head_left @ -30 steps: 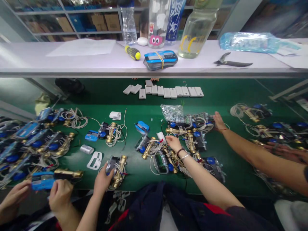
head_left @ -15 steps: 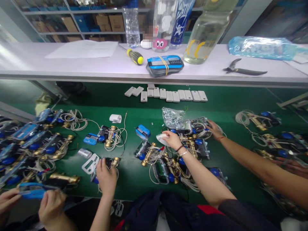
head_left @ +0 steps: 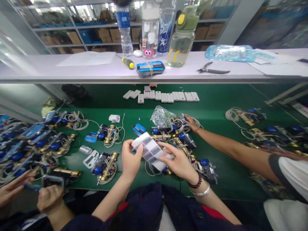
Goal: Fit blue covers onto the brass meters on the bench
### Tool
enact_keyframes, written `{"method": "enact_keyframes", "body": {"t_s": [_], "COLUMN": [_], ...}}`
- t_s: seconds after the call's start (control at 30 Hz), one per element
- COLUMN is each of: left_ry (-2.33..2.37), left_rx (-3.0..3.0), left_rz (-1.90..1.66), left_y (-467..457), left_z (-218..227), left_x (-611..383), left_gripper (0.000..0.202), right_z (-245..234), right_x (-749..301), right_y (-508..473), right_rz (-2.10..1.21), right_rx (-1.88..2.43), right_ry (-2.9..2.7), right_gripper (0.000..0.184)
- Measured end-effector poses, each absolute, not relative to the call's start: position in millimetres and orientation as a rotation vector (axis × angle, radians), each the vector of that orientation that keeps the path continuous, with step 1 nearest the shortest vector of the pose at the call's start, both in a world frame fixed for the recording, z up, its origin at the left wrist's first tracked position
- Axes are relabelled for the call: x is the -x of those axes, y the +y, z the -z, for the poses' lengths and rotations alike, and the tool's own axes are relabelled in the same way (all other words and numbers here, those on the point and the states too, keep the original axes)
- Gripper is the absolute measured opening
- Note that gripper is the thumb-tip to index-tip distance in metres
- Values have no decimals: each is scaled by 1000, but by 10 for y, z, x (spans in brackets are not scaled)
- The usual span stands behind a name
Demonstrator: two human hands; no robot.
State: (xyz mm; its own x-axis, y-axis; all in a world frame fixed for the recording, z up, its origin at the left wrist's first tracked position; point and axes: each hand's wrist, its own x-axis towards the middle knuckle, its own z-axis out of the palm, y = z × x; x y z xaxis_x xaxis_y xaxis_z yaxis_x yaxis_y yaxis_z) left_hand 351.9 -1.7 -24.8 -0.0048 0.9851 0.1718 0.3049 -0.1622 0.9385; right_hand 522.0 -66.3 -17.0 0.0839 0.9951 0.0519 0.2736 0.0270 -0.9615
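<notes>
My left hand [head_left: 130, 159] and my right hand [head_left: 178, 163] both grip a white strip of grey labels [head_left: 152, 150], held up over the green table [head_left: 216, 102]. The left pinches its upper left end, the right holds its lower right part. Below them lie brass water meter assemblies with coiled wires [head_left: 178, 141]. Another brass meter [head_left: 106, 162] lies left of my left hand.
A co-worker's arm [head_left: 223, 144] reaches in from the right to the meter pile. Another person's hands [head_left: 45, 195] work at the lower left beside many meters [head_left: 31, 138]. White covers [head_left: 166, 96] line the back. A shelf [head_left: 72, 72] holds bottles, a screwdriver and pliers.
My left hand let go of the meter at the left and came to the middle. My right hand drew the label strip back from the pile; both hands now hold it.
</notes>
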Motion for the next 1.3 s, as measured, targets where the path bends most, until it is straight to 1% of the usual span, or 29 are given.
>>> {"method": "enact_keyframes", "body": {"t_s": [0.07, 0.1, 0.17, 0.2, 0.23, 0.3, 0.33, 0.37, 0.43, 0.47, 0.5, 0.57, 0.67, 0.8, 0.87, 0.97, 1.03, 1.13, 1.3], "left_ry": [1397, 1311, 1008, 849, 719, 630, 665, 729, 868, 917, 950, 974, 969, 972, 948, 937, 942, 972, 1099], "left_rx": [-1747, -1851, -1967, -1971, -1951, -1874, -1818, -1738, -1510, -1392, -1292, -1167, -1082, -1023, -1002, -978, -972, -929, -866], "left_rz": [-1337, -1301, -987, -771, -559, -277, -229, -240, -392, -504, -617, -803, -946, -977, -968, -961, -988, -1056, -1037], "left_y": [-52, -72, -114, -132, -147, -175, -191, -212, -271, -310, -353, -442, -543, -582, -580, -573, -559, -508, -387], "left_z": [152, 90, -34, -82, -112, -115, -89, -53, 30, 66, 93, 121, 134, 185, 220, 257, 273, 296, 353], "left_x": [-3454, -3429, -3396, -3386, -3378, -3365, -3360, -3357, -3362, -3371, -3383, -3416, -3454, -3455, -3449, -3453, -3461, -3468, -3464], "left_gripper": [52, 64, 79, 79, 73, 50, 39, 34, 37, 41, 43, 45, 45, 42, 42, 41, 38, 35, 29], "right_z": [43, -15, -110, -145, -171, -195, -195, -187, -153, -128, -99, -33, 66, 150, 170, 185, 194, 221, 325], "right_x": [-5294, -5321, -5348, -5349, -5344, -5322, -5306, -5287, -5238, -5206, -5171, -5091, -4979, -4901, -4888, -4876, -4866, -4855, -4868], "right_y": [-705, -713, -706, -695, -682, -661, -661, -670, -722, -762, -807, -895, -969, -950, -927, -904, -897, -891, -868], "right_rz": [-952, -942, -939, -943, -941, -834, -711, -546, -207, -110, -81, -168, -400, -783, -997, -1168, -1139, -988, -679], "right_rx": [1397, 1374, 1334, 1307, 1274, 1231, 1240, 1270, 1336, 1342, 1336, 1317, 1306, 1240, 1189, 1158, 1166, 1230, 1373], "right_ry": [-1611, -1716, -1887, -1965, -2033, -2084, -2046, -1955, -1681, -1569, -1502, -1478, -1482, -1284, -1122, -969, -957, -1016, -1220], "right_gripper": [50, 53, 56, 55, 51, 43, 39, 35, 28, 24, 22, 21, 21, 17, 20, 22, 18, 14, 15]}}
